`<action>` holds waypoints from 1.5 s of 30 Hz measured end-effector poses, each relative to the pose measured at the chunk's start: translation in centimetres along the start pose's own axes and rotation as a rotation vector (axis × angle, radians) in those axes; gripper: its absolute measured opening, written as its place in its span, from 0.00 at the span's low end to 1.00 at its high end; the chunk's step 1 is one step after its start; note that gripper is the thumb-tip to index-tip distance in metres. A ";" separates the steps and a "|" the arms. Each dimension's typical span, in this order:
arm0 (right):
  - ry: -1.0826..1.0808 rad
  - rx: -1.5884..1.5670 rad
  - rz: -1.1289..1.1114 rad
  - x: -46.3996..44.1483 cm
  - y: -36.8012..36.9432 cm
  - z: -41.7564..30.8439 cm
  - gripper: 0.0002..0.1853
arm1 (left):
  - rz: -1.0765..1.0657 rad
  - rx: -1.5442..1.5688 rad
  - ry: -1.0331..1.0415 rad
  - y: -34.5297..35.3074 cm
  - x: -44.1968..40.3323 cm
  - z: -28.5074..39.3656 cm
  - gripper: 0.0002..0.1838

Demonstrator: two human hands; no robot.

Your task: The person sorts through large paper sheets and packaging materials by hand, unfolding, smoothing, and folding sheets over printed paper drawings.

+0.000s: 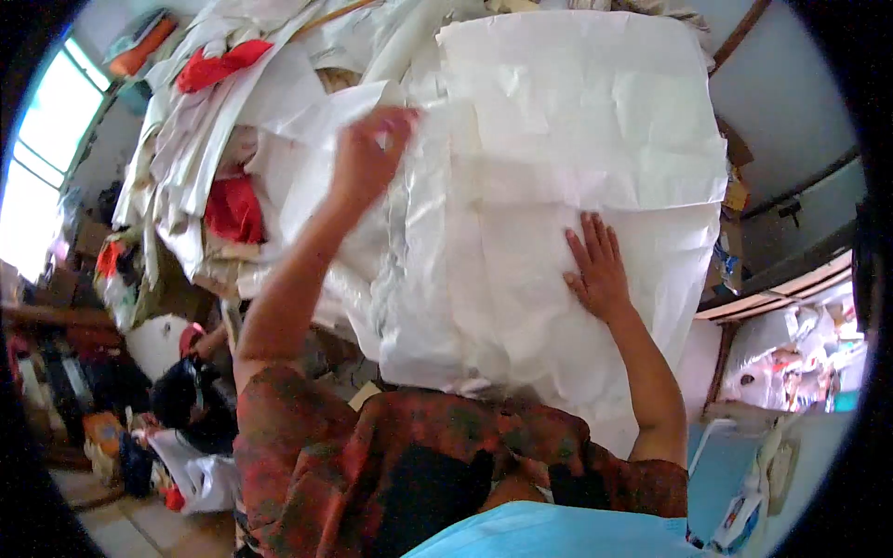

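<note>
Large white sheets point(577, 112) lie spread over the work surface, with a crosswise edge or fold running above my right hand. My right hand point(598, 270) rests flat on the white material, fingers spread, holding nothing. Raised over the left part of the sheets is my left hand point(377, 149), blurred by motion, its thumb and fingertips curved toward each other. Whether anything is between those fingertips cannot be made out. Crumpled, translucent white material point(400, 270) runs down between my two arms.
Layered white strips and red cloth point(234, 206) hang at the left of the surface. A person point(195, 395) in dark clothing is low at the lower left, near a white bag point(200, 474). A window point(56, 121) is at the far left.
</note>
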State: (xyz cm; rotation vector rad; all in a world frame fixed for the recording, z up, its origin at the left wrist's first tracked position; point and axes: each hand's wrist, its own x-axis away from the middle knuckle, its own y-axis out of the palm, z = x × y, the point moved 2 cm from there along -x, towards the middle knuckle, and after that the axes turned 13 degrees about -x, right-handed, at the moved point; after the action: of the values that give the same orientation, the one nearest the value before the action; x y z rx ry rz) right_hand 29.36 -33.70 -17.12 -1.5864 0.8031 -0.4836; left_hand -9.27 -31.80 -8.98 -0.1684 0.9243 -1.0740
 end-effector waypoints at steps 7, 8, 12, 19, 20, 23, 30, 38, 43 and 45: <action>0.068 -0.002 0.003 -0.5 0.7 -0.5 0.36 | -0.355 -0.477 -0.305 7.8 -16.5 -24.0 0.29; 0.095 0.006 -0.018 -0.5 0.6 -0.8 0.35 | -0.322 -0.633 -0.257 8.8 -16.5 -23.2 0.28; 0.155 -0.007 -0.008 -0.7 0.7 -1.5 0.33 | -0.201 -0.721 -0.189 10.3 -17.5 -22.3 0.33; 0.181 0.044 -0.026 -0.9 1.1 -1.5 0.34 | -0.427 -0.292 -0.324 8.5 -21.1 -24.4 0.36; 0.184 0.036 -0.022 -1.0 1.0 -1.6 0.34 | -0.521 -0.243 -0.347 6.4 -21.9 -22.7 0.36; 0.179 0.051 -0.038 -0.6 1.2 -1.5 0.31 | -0.702 -0.107 -0.407 0.6 -22.5 -18.6 0.38; 0.217 0.048 -0.073 -0.6 1.2 -1.2 0.30 | -0.745 -0.120 -0.223 -6.4 -16.4 -21.0 0.36; 0.194 0.012 -0.017 -0.7 0.9 -1.7 0.33 | -0.533 0.079 -0.260 -9.0 -7.9 -17.3 0.37; 0.184 -0.088 0.087 -1.8 -1.7 -3.4 0.31 | -0.389 -0.177 0.069 -7.6 -10.5 -13.1 0.34; 0.122 -0.091 0.203 -2.3 -3.1 -3.6 0.28 | -0.402 -0.307 0.072 -6.0 -12.6 -13.6 0.34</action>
State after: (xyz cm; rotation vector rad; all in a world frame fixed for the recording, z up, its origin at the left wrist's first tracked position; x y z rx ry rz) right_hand 25.99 -34.40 -13.10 -1.5496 1.0801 -0.4046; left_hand -25.04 -20.48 -7.18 -0.5928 1.1479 -1.3069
